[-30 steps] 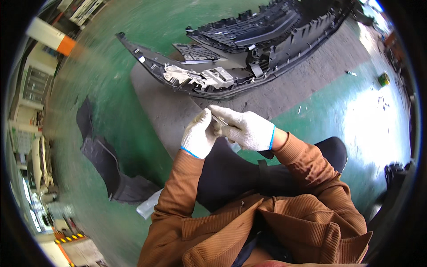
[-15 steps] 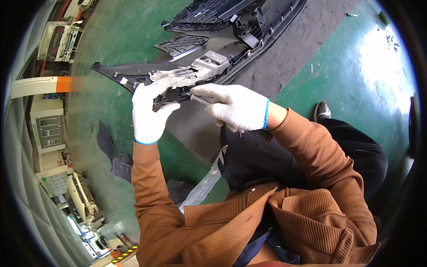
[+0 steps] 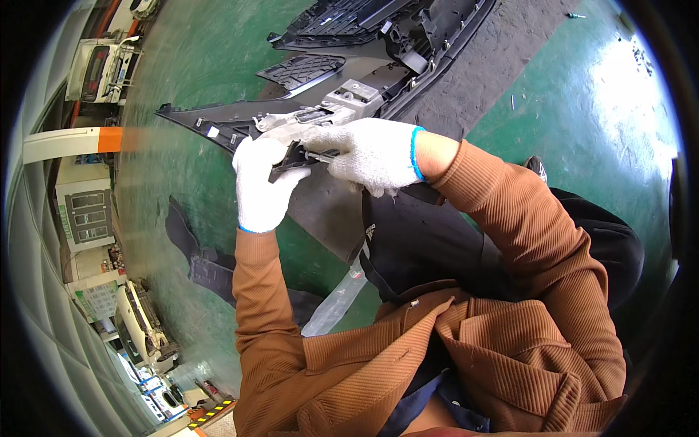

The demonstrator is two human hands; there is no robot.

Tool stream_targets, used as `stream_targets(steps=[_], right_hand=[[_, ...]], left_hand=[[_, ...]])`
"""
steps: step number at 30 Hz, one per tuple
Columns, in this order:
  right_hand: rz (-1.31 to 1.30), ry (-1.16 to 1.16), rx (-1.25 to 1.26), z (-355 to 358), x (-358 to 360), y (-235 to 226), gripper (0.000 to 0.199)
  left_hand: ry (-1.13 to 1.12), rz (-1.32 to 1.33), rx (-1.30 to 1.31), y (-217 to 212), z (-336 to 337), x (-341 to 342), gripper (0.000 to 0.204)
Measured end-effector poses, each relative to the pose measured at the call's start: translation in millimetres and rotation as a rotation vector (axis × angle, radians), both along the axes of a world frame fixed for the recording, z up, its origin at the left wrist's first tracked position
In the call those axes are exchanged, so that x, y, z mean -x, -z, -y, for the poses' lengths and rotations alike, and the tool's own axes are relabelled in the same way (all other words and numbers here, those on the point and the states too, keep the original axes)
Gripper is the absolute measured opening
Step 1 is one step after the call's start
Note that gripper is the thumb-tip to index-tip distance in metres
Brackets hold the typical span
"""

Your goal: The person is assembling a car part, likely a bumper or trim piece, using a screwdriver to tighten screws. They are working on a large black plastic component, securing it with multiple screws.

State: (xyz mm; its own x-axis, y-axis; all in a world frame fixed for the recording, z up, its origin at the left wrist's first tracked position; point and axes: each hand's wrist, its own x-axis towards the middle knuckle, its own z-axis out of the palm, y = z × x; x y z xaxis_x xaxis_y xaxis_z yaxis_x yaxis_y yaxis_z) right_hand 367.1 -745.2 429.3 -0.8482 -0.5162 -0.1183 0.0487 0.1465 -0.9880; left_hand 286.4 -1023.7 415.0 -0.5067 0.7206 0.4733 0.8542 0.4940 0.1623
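My left hand (image 3: 263,186), in a white knit glove, grips a small black plastic piece (image 3: 293,156) between thumb and fingers. My right hand (image 3: 375,154), gloved the same way, is closed on a slim pale tool (image 3: 320,155) whose tip meets the black piece; its exact kind is hard to see. Just beyond both hands, a grey housing (image 3: 353,96) lies on a large black car bumper (image 3: 313,96). My fingers partly cover the housing's near side.
A dark grey mat (image 3: 477,69) lies under the bumper on the green floor (image 3: 204,65). Left of me are a black trim piece (image 3: 182,229) and a clear plastic bag (image 3: 336,302). A grey mesh panel (image 3: 302,71) rests by the bumper. Car bodies (image 3: 102,69) stand at the far left.
My right hand has come closer to my left, bringing the slim tool further over the black piece. My left hand has shifted slightly right. The whole view has also moved a little.
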Motion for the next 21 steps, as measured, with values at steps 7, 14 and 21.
stream_targets(steps=[7, 14, 21], right_hand=[[0.152, 0.122, 0.106, 13.2, -15.0, -11.9, 0.061], [0.342, 0.038, 0.428, 17.0, 1.5, 14.1, 0.039], [0.552, 0.138, 0.675, 32.7, -3.8, 16.7, 0.035]], left_hand=[[0.046, 0.006, -0.016, -3.4, -3.3, -5.6, 0.061], [0.058, 0.088, -0.073, -17.5, -13.5, -12.1, 0.055], [0.16, 0.23, -0.043, -49.5, -42.2, -18.3, 0.04]])
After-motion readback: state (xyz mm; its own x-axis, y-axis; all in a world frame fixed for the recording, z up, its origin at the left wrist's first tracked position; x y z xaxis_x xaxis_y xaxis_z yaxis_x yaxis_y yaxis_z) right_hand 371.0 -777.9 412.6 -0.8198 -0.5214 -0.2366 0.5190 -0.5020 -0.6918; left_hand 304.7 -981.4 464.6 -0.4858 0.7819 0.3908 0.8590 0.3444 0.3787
